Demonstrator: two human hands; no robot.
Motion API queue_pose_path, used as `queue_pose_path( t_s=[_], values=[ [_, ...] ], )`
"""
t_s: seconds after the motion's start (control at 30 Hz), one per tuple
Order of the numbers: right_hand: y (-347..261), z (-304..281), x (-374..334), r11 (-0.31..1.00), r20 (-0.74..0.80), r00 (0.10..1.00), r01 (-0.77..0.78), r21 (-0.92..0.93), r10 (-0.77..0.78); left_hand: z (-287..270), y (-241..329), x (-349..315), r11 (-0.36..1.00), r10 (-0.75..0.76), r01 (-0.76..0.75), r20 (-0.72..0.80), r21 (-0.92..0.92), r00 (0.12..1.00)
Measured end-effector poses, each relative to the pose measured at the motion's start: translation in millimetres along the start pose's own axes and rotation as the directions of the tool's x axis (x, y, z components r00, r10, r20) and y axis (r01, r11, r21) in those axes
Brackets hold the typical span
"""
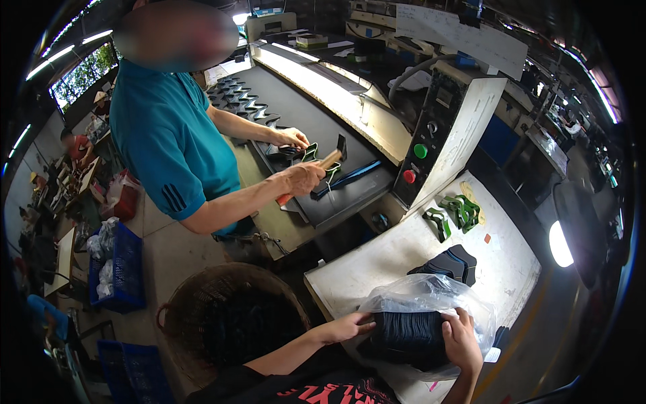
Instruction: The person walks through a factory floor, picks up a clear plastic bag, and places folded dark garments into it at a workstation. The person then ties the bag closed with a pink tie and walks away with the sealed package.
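Note:
A thick stack of dark cut pieces [409, 337] lies on its side in a clear plastic bag [431, 288] near the front of the white table. My left hand [351, 328] presses against the stack's left end, fingers closed on it. At the right end, my right hand [462, 339] grips the stack and the bag's edge, thumb inward. Just beyond the bag lies a smaller pile of dark, blue-edged pieces [454, 264]. Farther back sit several green-rimmed cutting dies [461, 213].
The white table [350, 276] abuts a machine with a control box [441, 135]. A co-worker in a teal shirt [161, 135] holds a hammer [331, 159] and a green die over the machine's dark bed [323, 128]. A wicker basket [182, 296] of dark pieces stands left; blue crates [124, 269] lie beyond.

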State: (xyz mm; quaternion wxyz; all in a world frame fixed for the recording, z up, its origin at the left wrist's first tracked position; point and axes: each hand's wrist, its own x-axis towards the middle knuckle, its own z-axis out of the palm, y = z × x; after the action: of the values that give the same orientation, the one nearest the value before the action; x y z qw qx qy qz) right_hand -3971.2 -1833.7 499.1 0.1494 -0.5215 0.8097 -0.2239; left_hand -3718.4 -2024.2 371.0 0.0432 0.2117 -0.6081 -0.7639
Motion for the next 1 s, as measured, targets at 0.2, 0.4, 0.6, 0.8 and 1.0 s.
queue_pose_path(
  t_s=[0.2, 0.4, 0.6, 0.8, 1.0],
  values=[
    [-50.2, -3.7, -4.2, 0.994, -0.192, 0.980, 0.038, -0.105, -0.058, -3.8, 2.9, 6.4, 0.873, 0.135, -0.026, -0.190, 0.486, 0.972],
    [-78.4, 48.6, 0.6, 0.945, -0.136, 0.943, 0.277, -0.176, -0.302, 11.5, 31.7, -8.5, 0.781, 0.476, -0.289, -0.228, 0.554, 0.850],
    [-50.2, 70.1, 16.2, 0.949, -0.369, 0.880, 0.234, -0.212, -0.300, 2.4, 62.3, -42.5, 0.803, 0.456, -0.317, -0.178, 0.505, 0.872],
    [-42.0, 63.3, 20.2, 0.940, -0.326, 0.890, 0.252, -0.230, -0.318, -21.1, 62.1, -70.9, 0.247, -0.080, -0.035, 0.056, 0.968, 0.995],
    [-41.0, 64.4, 28.9, 0.941, -0.375, 0.871, 0.240, -0.238, -0.317, -5.3, 52.2, -62.7, 0.633, -0.151, 0.032, 0.083, 0.774, 0.985]
  ],
)
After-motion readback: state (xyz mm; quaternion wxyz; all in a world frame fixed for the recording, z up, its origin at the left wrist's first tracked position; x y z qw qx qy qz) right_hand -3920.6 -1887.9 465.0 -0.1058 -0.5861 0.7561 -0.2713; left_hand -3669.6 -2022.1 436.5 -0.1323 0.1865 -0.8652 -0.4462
